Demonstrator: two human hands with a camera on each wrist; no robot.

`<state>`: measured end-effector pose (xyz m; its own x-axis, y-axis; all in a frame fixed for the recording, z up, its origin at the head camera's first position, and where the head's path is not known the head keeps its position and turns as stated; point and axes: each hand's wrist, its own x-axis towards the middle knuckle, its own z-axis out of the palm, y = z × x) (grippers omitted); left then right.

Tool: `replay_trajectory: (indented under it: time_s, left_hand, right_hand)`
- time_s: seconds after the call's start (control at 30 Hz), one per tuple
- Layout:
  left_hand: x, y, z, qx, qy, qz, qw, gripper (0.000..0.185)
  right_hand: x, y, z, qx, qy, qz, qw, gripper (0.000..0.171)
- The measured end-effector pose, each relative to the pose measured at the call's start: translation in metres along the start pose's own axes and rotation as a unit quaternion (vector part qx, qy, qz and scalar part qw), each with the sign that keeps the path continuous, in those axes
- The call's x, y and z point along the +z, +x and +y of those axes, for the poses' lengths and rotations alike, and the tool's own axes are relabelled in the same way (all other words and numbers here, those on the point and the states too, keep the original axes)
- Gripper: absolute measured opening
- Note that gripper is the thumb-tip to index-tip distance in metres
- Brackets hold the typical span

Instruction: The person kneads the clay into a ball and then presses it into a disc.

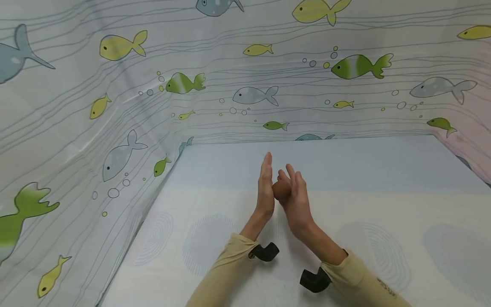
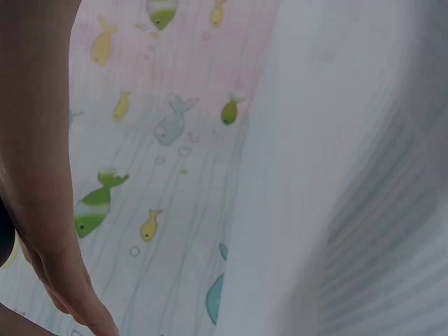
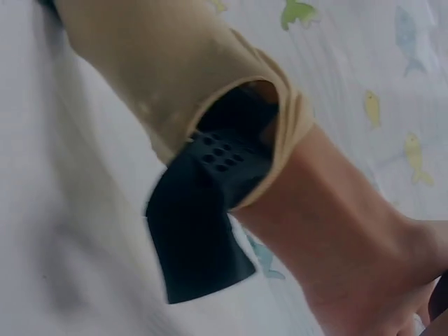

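A small reddish-brown ball (image 1: 281, 190) sits between the two palms, above the white table. My left hand (image 1: 265, 187) stands upright on its left side, fingers straight and together, the palm against the ball. On the other side my right hand (image 1: 298, 202) faces it, its fingers extended and slightly spread, partly hiding the ball. In the left wrist view, a hand's edge and fingers run down the left side. A bare wrist (image 3: 336, 224) shows in the right wrist view, with a dark rounded shape cut off at the right edge.
The pale table (image 1: 215, 170) carries faint circle patterns. A fish-printed curtain (image 1: 215, 115) rises behind it and along its left side. Black curved wrist mounts (image 1: 315, 280) stick out of both beige sleeves (image 1: 230, 273); one black mount (image 3: 196, 224) fills much of the right wrist view.
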<state>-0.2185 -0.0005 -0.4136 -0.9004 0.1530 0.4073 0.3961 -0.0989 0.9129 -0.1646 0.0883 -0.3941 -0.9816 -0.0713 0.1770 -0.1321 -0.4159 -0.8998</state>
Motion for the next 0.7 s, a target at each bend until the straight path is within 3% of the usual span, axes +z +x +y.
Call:
replay_trajectory:
  time_s: [0.33,0.7]
  left_hand:
    - [0.031,-0.02,-0.002,-0.002,0.012,-0.089,0.9959,0.07]
    - [0.042,-0.028,0.013,0.02,0.004,-0.116,0.993,0.074]
  right_hand:
    - [-0.024,0.015,-0.009,-0.01,0.014,0.055,0.998,0.073]
    - [-0.045,0.028,-0.01,-0.007,0.029,0.113,0.993,0.073]
